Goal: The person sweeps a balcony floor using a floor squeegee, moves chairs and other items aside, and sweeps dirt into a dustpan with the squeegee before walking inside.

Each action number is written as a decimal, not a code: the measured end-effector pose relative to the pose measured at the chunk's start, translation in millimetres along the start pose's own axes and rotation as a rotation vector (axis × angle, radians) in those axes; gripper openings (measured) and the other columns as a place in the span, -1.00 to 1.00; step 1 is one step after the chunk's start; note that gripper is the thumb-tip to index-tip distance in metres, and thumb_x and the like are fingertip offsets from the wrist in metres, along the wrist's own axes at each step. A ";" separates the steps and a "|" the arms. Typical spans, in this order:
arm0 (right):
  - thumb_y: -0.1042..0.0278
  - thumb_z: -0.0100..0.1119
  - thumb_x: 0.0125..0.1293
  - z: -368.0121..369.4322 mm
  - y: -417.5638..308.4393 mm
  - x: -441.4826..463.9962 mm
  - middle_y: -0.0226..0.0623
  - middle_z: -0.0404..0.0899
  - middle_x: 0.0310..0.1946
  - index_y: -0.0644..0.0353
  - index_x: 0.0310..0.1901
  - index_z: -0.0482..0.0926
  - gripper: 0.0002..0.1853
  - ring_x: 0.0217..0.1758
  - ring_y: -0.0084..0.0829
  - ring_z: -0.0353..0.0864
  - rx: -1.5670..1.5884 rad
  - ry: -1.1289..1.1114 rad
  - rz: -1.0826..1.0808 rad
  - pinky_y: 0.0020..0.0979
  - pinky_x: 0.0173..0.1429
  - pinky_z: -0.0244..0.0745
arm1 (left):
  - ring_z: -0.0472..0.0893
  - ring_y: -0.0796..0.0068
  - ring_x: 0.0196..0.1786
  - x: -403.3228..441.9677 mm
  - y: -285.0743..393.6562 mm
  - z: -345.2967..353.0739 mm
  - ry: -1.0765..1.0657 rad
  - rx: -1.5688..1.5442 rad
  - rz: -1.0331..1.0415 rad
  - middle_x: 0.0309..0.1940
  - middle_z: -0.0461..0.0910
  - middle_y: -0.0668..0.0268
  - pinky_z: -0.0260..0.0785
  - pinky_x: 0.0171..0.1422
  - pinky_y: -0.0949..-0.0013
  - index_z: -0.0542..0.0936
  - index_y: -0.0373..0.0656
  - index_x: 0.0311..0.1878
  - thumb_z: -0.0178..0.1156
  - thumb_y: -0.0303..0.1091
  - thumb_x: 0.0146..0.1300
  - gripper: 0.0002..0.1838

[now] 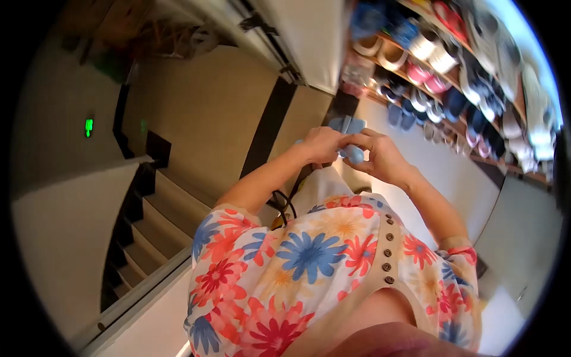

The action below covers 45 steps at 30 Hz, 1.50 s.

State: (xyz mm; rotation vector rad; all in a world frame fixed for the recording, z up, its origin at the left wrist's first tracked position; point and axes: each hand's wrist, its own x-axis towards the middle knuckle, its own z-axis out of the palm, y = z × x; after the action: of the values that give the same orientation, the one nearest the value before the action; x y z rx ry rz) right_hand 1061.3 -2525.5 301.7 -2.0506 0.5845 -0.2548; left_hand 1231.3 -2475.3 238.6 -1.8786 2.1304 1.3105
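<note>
My left hand (322, 145) and my right hand (385, 158) meet in front of my body. Between them is a light-blue object (353, 154) with a rounded end, partly covered by my fingers; its kind is not clear. A flat light-blue part (352, 125) shows just beyond the fingers, and I cannot tell whether it belongs to the same piece. The left fingers are closed, mostly hidden from view. On the right, thumb and fingers curl around the rounded end. A dark strap or cord loop (285, 205) hangs beside my left forearm.
Shelves (410, 77) packed with several pairs of shoes rise at the upper right. A staircase (154, 220) descends on the left, past a door frame (143, 291). A dark strip (269, 131) crosses the landing floor. A green lit sign (89, 127) glows at far left.
</note>
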 end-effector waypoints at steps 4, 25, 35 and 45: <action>0.35 0.27 -0.14 39.4 -8.7 110.5 -0.12 0.52 -0.34 0.18 -0.15 0.46 -0.58 -0.29 -0.22 0.54 -0.074 -0.175 -0.074 -0.32 -0.21 0.45 | 0.53 0.07 -0.24 -52.0 -71.6 -50.2 0.270 -0.100 -0.112 -0.35 0.56 0.11 0.37 -0.14 0.17 0.44 0.01 -0.05 0.11 -0.29 -0.07 -0.58; 0.09 0.29 -0.14 265.6 -138.8 555.8 -0.17 0.54 -0.43 0.20 -0.35 0.50 -0.62 -0.36 -0.12 0.52 -0.229 -0.644 -0.847 -0.21 -0.26 0.39 | 0.39 0.20 -0.02 -217.4 -336.0 -175.9 1.307 0.349 -0.831 -0.12 0.45 0.19 0.13 0.09 0.08 0.35 -0.15 0.03 0.15 -0.50 -0.16 -0.45; 0.23 0.33 -0.09 370.5 -200.0 698.1 -0.24 0.55 -0.57 0.23 -0.34 0.55 -0.69 -0.50 -0.36 0.55 -0.230 -0.741 -0.644 -0.39 -0.37 0.42 | 0.28 0.02 0.10 -295.2 -479.9 -241.8 1.515 0.304 -0.963 0.10 0.27 0.12 0.20 0.13 0.13 0.40 0.05 0.05 0.14 -0.55 -0.17 -0.42; 0.37 0.28 -0.05 343.3 -200.7 921.2 -0.36 0.47 -0.62 0.28 -0.28 0.48 -0.71 -0.77 -0.60 0.41 0.238 -0.257 -0.122 -0.56 -0.72 0.36 | 0.26 0.03 0.13 -317.1 -591.3 -195.0 1.432 -0.032 -1.264 0.10 0.25 0.04 0.18 0.18 0.12 0.45 -0.08 -0.01 0.15 -0.55 -0.15 -0.50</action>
State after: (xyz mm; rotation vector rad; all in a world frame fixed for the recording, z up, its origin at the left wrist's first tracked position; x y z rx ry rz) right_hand 2056.1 -2643.0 243.7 -1.8516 0.2583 -0.1216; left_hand 1903.0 -2287.8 194.9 -3.4990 0.2420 -0.4320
